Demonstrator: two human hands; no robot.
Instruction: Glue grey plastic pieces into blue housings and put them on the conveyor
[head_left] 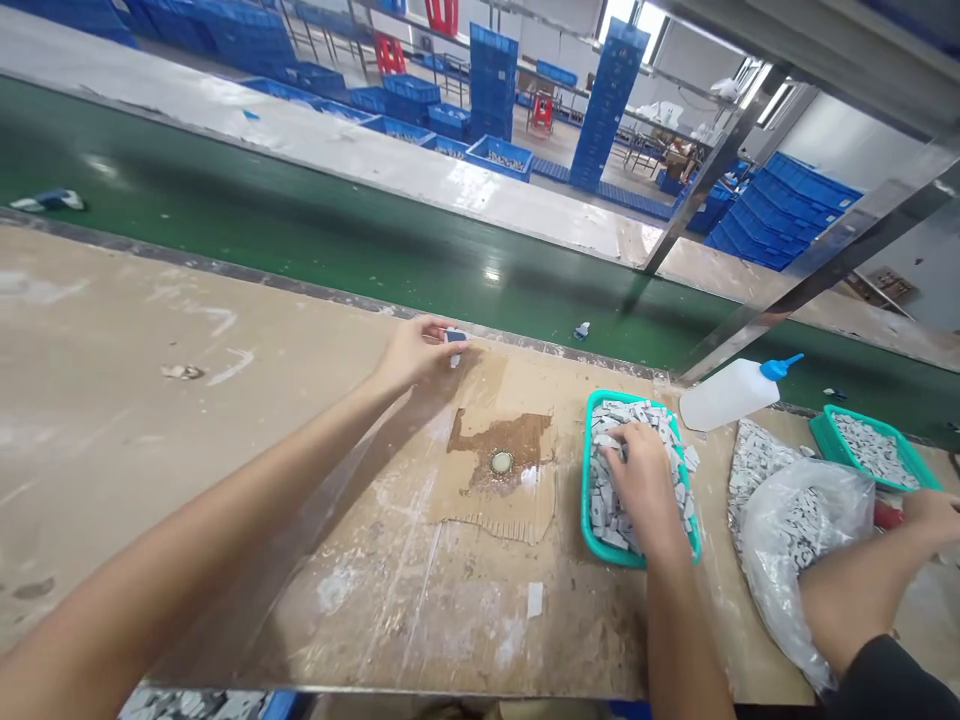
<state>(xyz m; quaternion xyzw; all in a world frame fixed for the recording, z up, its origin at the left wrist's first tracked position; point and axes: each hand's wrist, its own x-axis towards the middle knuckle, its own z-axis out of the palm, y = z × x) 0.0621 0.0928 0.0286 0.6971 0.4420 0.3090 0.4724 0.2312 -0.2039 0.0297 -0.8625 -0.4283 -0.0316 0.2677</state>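
My left hand [421, 350] pinches a small dark-and-white piece [455, 344] between thumb and fingers, at the far edge of the workbench beside the green belt. On the right, my right hand [639, 465] reaches down into a teal basket [586, 500] full of small grey-white pieces [609, 508]. Its thumb and fingertips touch the pieces; whether one is gripped is too small to tell. Between the hands, a small round cap with pale contents [501, 462] lies on a stained cardboard sheet [480, 500].
A white bottle with a blue nozzle [729, 394] lies behind the basket. Right of it are a plastic bag of pieces [814, 510], another teal basket [829, 432] and another person's arm [862, 590]. The green belt [337, 230] carries small pieces [581, 330].
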